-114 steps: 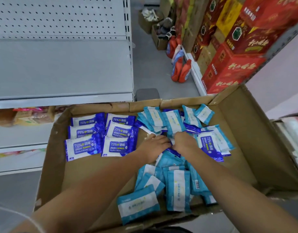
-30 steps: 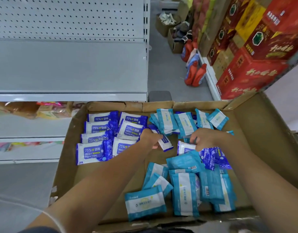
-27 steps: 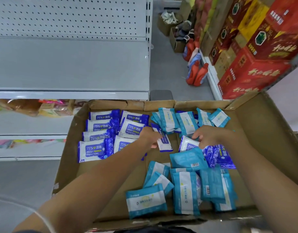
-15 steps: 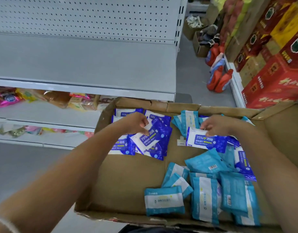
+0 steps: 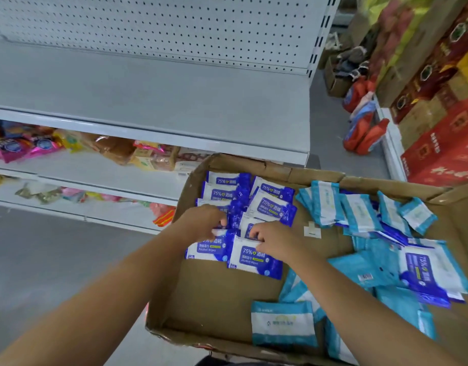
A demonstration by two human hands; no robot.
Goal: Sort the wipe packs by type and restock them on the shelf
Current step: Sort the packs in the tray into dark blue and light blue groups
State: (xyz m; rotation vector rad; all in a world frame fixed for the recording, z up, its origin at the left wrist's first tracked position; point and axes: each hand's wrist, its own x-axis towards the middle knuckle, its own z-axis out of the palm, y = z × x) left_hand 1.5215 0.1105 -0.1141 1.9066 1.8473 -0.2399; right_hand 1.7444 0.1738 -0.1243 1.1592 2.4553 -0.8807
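- A cardboard box [image 5: 219, 299] sits in front of a grey store shelf [image 5: 148, 88], seen from above by the person sorting.
- Dark blue packs [image 5: 272, 207] of alcohol wipes lie in two rows in the far-left part of the box.
- Teal packs [image 5: 359, 212] are heaped along the right side and the near edge.
- The left hand [image 5: 201, 223] rests on the left row with its fingers bent down. Whether it pinches a pack cannot be told.
- The right hand [image 5: 275, 239] grips the far edge of the nearest dark blue pack [image 5: 255, 258] with curled fingers, at the near end of the right row.
- The step in hand looks like sorting: this pack is being lined up with its own kind.
- A stray dark blue pack [image 5: 423, 270] lies among the teal ones on the right. The next move probably calls for reaching right to fetch it.
- No wipes are on the shelf yet.
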